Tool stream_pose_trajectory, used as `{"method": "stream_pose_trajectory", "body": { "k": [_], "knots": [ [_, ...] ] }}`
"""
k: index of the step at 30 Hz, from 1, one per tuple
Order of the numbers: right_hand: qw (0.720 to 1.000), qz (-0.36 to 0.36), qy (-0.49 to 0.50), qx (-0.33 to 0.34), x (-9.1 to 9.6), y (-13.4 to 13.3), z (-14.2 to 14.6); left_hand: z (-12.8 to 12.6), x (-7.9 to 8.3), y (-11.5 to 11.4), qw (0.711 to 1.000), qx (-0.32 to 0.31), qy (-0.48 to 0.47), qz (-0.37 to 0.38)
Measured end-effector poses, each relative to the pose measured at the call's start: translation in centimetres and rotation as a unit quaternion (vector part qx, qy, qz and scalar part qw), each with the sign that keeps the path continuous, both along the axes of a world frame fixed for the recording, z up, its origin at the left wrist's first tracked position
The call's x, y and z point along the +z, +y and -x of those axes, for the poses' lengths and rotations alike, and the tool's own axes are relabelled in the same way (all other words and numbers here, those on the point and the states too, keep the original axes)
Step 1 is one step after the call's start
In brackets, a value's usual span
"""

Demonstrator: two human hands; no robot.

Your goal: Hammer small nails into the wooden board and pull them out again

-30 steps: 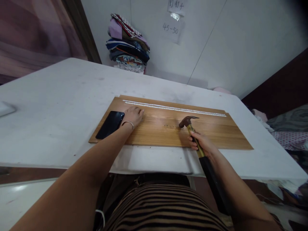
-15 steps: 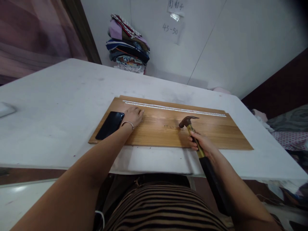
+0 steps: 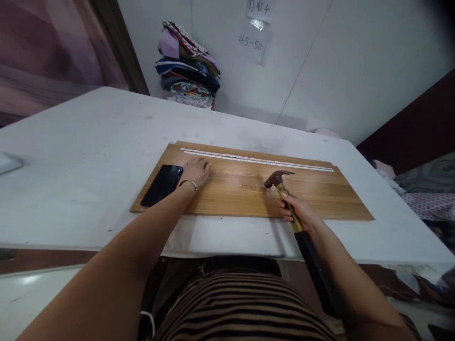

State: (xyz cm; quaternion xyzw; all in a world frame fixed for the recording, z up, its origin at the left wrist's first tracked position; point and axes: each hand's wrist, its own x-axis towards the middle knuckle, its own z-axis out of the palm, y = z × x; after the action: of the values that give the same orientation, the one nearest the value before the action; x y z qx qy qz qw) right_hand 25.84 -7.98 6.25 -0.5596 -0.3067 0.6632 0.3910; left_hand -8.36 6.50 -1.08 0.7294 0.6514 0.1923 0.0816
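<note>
Our right hand (image 3: 294,208) is wrapped around a claw hammer (image 3: 297,226), its head over the wooden board (image 3: 227,201), right of the middle, beside a row of dark specks (image 3: 245,185), perhaps nails. Our left hand (image 3: 196,173) lies palm down on the board's left part, fingers loosely extended, beside the smartphone (image 3: 161,185). We judge hammering to be in hand; the next move calls for a steady board and square aim. We count one hammer, one smartphone, two measuring strips (image 3: 256,161) along the far side; the specks are too small to count.
</note>
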Motion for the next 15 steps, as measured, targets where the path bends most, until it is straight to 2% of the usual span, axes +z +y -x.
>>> {"method": "stream_pose_trajectory", "body": {
  "k": [15],
  "knots": [
    [1.000,0.002,0.003,-0.005,-0.18,0.12,0.00,-0.06,0.11,-0.01,1.000,0.008,-0.023,-0.006]
  ]
}}
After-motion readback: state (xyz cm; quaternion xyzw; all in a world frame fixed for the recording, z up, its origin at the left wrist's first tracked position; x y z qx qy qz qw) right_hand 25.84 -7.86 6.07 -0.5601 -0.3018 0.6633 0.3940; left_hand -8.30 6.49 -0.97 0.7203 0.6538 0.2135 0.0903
